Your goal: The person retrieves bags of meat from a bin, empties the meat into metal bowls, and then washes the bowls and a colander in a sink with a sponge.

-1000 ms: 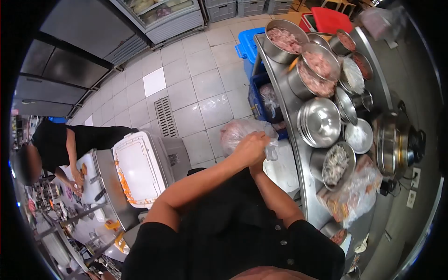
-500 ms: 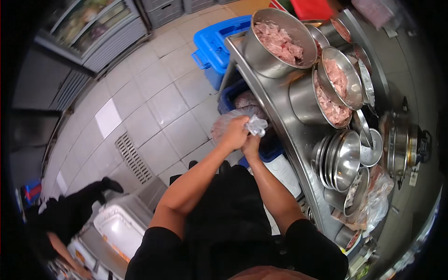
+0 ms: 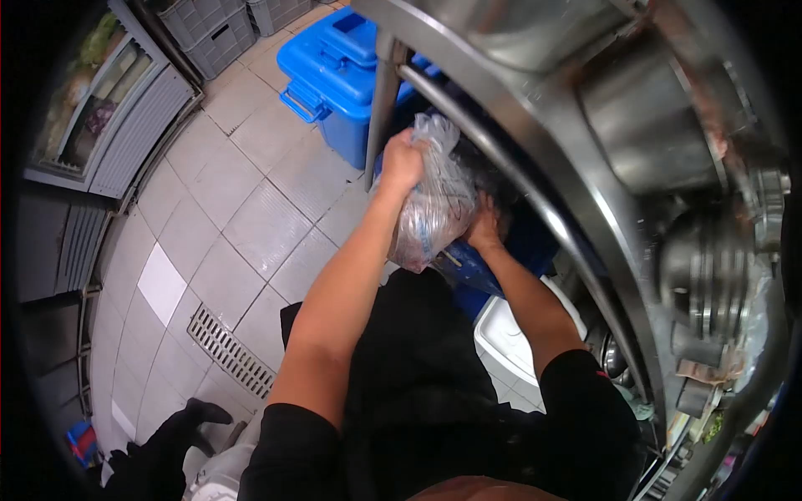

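One clear plastic bag (image 3: 436, 200) is being held just beside the steel table (image 3: 535, 108), my left hand (image 3: 403, 163) clenching it near the gathered neck. My right hand (image 3: 486, 225) is reaching along its table-side flank; I cannot tell whether those fingers are gripping. I am judging the load fairly heavy, soft and slippery, favouring a neck hold with a palm underneath. Its long axis is running neck to base, the neck pointing toward the table's edge, the base away from it.

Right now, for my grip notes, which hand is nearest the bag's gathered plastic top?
The left hand: it grips the bag just beside that top, while the right hand is farther down, on the bag's other side.
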